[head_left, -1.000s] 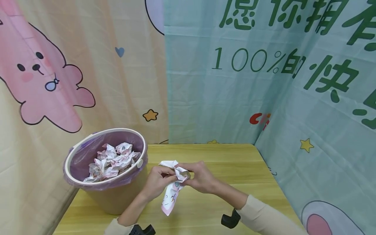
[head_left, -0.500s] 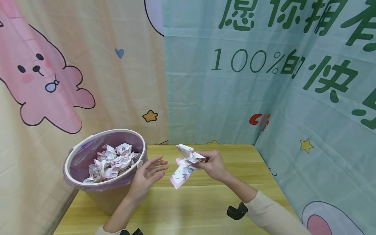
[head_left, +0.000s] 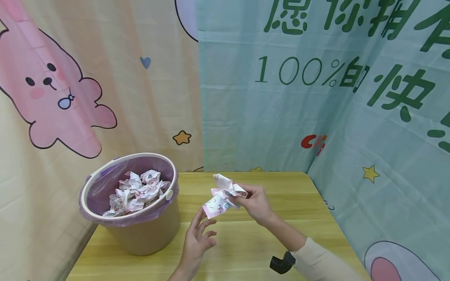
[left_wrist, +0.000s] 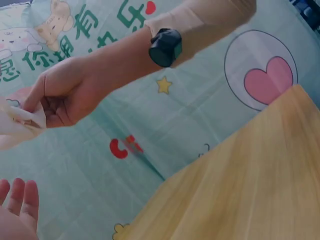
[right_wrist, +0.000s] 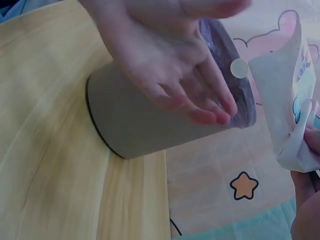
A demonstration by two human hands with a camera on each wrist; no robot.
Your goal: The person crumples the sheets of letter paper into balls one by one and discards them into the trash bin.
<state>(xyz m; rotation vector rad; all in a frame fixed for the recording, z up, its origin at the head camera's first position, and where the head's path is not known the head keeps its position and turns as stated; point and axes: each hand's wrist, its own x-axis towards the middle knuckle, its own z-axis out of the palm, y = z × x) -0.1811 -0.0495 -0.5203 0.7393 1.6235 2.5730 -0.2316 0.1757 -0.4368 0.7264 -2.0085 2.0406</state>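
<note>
A twisted sheet of printed paper, white with pink edges and small cartoon figures, hangs above the table. My right hand pinches its right end between thumb and fingers. Just below and left of the paper is my left hand, fingers spread and loosely bent, fingertips close to the lower corner; whether they touch it I cannot tell. In the right wrist view the left palm faces the camera with nothing in it, and the paper shows its plain side. Only part of the left hand appears in the left wrist view.
A beige bin with a purple liner bag stands on the table's left side. Several crumpled papers lie inside it. The wooden table is backed by printed curtains behind and at the right.
The left hand let go of the paper, swung left beside the bin, then came back right beneath the paper's lower end. The right hand lifted the paper up and slightly right.
</note>
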